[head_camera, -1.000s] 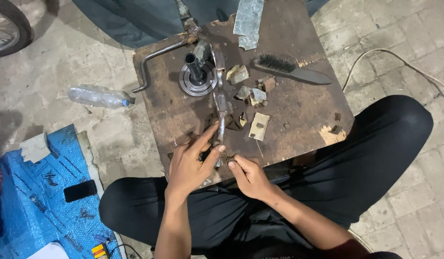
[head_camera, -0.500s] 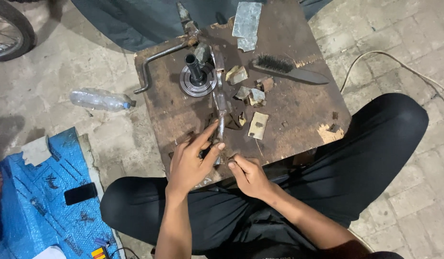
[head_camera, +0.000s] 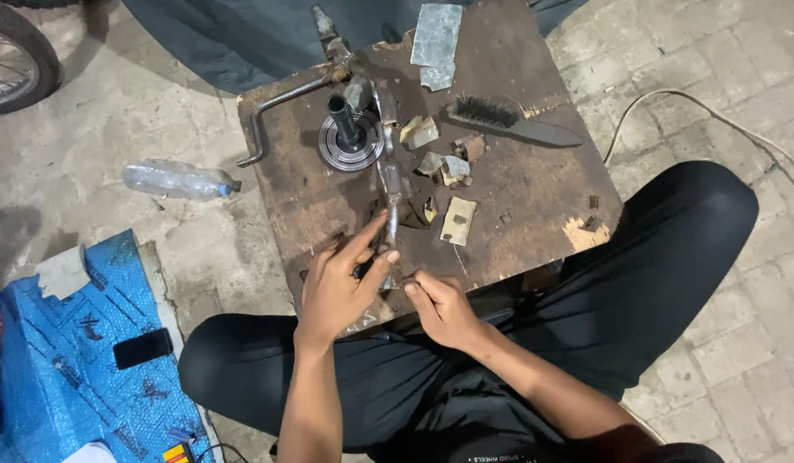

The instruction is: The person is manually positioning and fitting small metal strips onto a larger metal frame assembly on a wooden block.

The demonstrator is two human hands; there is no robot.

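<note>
We see a long metal tool [head_camera: 390, 193] lying on the brown surface [head_camera: 534, 184], with its near end at the front edge. Our left hand [head_camera: 341, 283] rests on that near end with the fingers spread and the thumb by the tool, but we cannot tell if it grips the tool or just presses on it. Our right hand [head_camera: 444, 309] is just beside the tool's near end, fingers curled and pinched together on something too small to make out. The two hands are close but not touching.

Going out from the tool, a round metal bearing part [head_camera: 350, 137] with a dark post stands just to its left side near the far end. A bent metal crank [head_camera: 281, 111] reaches from the tool's far end to the surface's left edge. Small flat scraps [head_camera: 457, 219] lie to the right of the tool. A wire brush [head_camera: 508, 120] lies farther right. On the floor, well left of the tool, lie a plastic bottle [head_camera: 178, 180] and a blue sheet [head_camera: 80, 360] with a dark phone [head_camera: 142, 347] on it.
</note>
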